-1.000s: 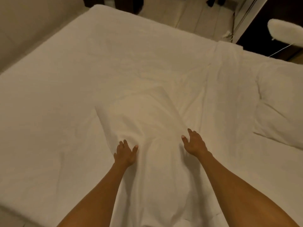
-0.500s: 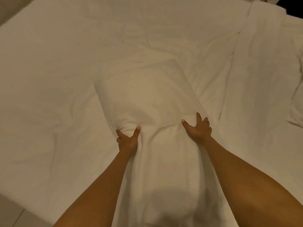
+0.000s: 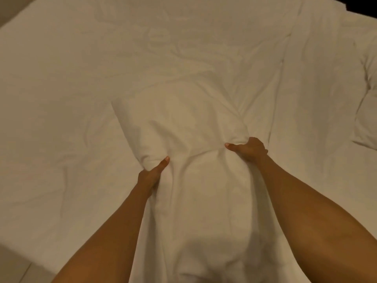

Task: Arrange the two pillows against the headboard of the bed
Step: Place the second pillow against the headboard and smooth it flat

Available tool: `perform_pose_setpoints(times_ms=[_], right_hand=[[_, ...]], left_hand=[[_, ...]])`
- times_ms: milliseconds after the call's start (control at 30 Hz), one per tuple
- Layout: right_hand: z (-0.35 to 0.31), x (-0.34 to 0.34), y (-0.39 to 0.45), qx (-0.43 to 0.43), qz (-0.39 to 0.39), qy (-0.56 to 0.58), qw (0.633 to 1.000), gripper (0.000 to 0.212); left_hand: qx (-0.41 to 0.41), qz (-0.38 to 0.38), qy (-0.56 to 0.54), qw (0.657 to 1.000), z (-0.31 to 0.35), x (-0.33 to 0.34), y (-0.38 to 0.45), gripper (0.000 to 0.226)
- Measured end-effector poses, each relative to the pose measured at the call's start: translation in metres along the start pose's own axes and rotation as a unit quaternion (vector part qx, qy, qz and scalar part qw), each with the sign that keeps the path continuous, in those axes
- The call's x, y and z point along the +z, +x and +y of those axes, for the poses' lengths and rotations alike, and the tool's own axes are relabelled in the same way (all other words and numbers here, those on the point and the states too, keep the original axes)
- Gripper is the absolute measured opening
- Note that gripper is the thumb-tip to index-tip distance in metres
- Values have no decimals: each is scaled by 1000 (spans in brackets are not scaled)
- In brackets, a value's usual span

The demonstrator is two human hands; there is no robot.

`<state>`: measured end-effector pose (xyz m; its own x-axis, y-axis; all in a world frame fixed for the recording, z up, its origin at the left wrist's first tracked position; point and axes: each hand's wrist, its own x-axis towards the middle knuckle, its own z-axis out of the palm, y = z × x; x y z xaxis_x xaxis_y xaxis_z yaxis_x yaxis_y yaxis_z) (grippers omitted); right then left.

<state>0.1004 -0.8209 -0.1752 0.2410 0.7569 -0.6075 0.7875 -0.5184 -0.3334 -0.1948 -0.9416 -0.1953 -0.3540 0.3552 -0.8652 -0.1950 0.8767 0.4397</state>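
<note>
A white pillow (image 3: 183,123) lies lengthwise in the middle of the white bed (image 3: 61,78), its near end between my forearms. My left hand (image 3: 152,173) pinches the pillow's left side, thumb on top and fingers tucked under the fabric. My right hand (image 3: 250,149) is clenched on a bunch of the pillow's fabric at its right side. A second white pillow (image 3: 367,103) lies at the right edge of the view, only partly in frame. The headboard is out of view.
A wrinkled white sheet covers the whole bed. A folded strip of bedding (image 3: 314,58) runs down the right side between the two pillows. Pale floor (image 3: 14,264) shows at the lower left corner, and a dark gap (image 3: 359,5) at the top right.
Both hands went from lying flat and open on the pillow to gripping its sides. The view has moved closer and lower over the bed; the room beyond it has dropped out of frame.
</note>
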Motion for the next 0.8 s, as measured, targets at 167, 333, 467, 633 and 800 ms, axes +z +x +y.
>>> perform_pose_setpoints(times_ms=[167, 333, 467, 633, 800], right_hand=[[-2, -13, -17, -6, 1, 89, 996, 88], [10, -34, -50, 18, -33, 128, 991, 77], [23, -54, -92, 31, -5, 84, 996, 79], [48, -66, -140, 47, -16, 147, 988, 68], [77, -94, -178, 90, 52, 205, 973, 56]], left_hand=[[38, 23, -76, 996, -3, -4, -21, 143], [34, -18, -83, 996, -3, -11, -52, 142], [62, -18, -57, 996, -2, -13, -87, 140], [127, -22, 7, 992, 9, -16, -132, 141], [151, -66, 52, 985, 34, 8, -154, 108]])
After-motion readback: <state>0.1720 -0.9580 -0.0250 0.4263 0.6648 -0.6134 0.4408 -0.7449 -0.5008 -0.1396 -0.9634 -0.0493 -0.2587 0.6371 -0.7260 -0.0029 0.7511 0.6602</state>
